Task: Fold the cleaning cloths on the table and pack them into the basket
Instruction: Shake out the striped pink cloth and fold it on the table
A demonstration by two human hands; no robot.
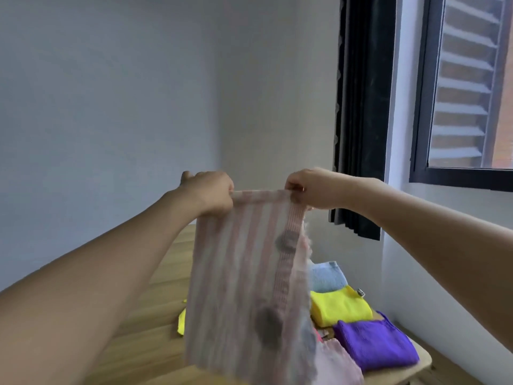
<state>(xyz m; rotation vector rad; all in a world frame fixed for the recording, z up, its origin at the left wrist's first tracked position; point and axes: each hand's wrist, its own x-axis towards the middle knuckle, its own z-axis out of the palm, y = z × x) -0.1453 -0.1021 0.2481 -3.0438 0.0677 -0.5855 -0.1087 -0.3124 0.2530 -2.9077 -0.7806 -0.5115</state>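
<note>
A thin pink-and-white striped cloth (244, 273) with grey round spots hangs in the air in front of me, its lower part blurred. My left hand (211, 194) pinches its top left corner and my right hand (311, 188) pinches its top right corner, stretching the upper edge taut. Behind it on the wooden table (155, 315) lie a folded light blue cloth (327, 277), a folded yellow cloth (340, 305) and a folded purple cloth (374, 344). Another yellow cloth (181, 323) peeks out at the left of the hanging cloth. No basket shows in this view.
A pale wall stands close behind the table. A dark curtain (361, 115) and a window (466, 87) with louvred shutters are at the right. The table's rounded right corner (422, 362) lies near the wall under the window.
</note>
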